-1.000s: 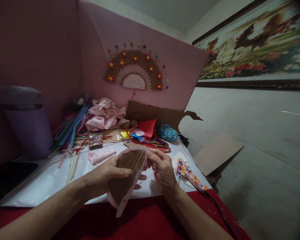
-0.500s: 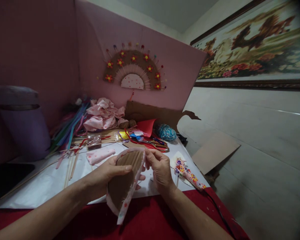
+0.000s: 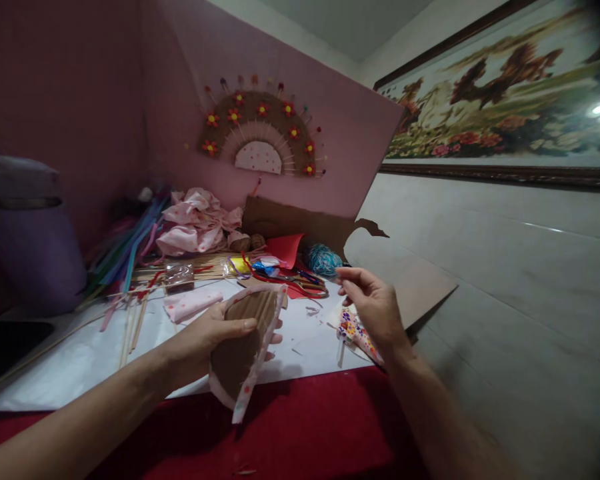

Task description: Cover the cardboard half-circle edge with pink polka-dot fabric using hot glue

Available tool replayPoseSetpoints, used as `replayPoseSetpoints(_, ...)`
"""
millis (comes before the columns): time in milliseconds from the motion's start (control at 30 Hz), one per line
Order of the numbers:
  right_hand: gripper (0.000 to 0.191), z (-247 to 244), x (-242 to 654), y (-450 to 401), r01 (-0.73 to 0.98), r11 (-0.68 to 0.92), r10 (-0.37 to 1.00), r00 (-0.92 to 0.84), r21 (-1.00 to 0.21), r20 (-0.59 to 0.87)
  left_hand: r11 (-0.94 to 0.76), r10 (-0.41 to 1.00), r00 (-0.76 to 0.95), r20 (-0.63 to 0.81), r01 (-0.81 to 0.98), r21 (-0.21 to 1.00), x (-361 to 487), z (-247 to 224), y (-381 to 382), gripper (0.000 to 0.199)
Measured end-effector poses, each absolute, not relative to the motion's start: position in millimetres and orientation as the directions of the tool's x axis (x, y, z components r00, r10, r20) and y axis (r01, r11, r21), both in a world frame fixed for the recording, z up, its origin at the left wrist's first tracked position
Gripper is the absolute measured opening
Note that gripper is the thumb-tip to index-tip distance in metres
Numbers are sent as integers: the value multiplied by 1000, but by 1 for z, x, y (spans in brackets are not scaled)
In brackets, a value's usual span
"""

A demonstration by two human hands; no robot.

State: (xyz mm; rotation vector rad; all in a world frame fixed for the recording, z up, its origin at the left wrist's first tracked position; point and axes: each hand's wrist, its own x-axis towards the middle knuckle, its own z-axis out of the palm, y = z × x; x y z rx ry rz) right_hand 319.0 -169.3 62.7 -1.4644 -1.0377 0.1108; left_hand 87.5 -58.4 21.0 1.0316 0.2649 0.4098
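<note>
My left hand [image 3: 220,337] grips a half-round piece of brown cardboard [image 3: 243,357], thumb on its ridged face and fingers behind it. Pink dotted fabric [image 3: 250,387] wraps the edges of the cardboard, and a strip of it sticks out past the lower corner. My right hand [image 3: 373,303] is raised to the right, apart from the cardboard, thumb and index finger close together; whatever is between them is too small to make out. Beneath it lies a glue gun with a flower pattern [image 3: 353,330], partly covered by the hand and wrist.
Behind are crumpled pink fabric [image 3: 195,223], blue yarn [image 3: 323,259], red paper [image 3: 285,250], scissors, sticks and colored pipe cleaners [image 3: 133,247]. A purple bin [image 3: 33,247] stands left. A decorated cardboard arch [image 3: 260,110] hangs on the pink board. A folded dotted cloth [image 3: 193,303] lies near my left hand.
My right hand has let go of the cardboard's fabric edge and moved right, over the glue gun. My left hand still holds the cardboard. The view has shifted slightly.
</note>
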Motion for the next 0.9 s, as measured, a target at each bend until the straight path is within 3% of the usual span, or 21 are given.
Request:
replayPoseSetpoints(67,24,63,347,-185,640,-58,692,579,-766,431,454,470,882,-30,-212,866,88,22,-59,50)
replayPoseSetpoints(167,29,46,381,-206,755,-349,820,533,-555,209,460,491,870,-39,-221,860,88,23,-61,48)
replayPoseSetpoints(300,45,14,397,-221,785,-525,821,569,-330,48,455,504,863,-45,-220,863,89,25,-63,48)
replayPoseSetpoints(400,49,3,397,-222,805,-506,830,552,-311,77,453,508,860,-42,-225,862,89,25,-63,48)
replayPoseSetpoints(600,33,8,394,-218,815,-451,866,499,-365,44,436,502,865,-6,-247,865,89,24,-60,50)
replayPoseSetpoints(900,25,12,401,-218,794,-434,874,486,-426,15,476,487,873,-33,-233,848,88,22,-62,49)
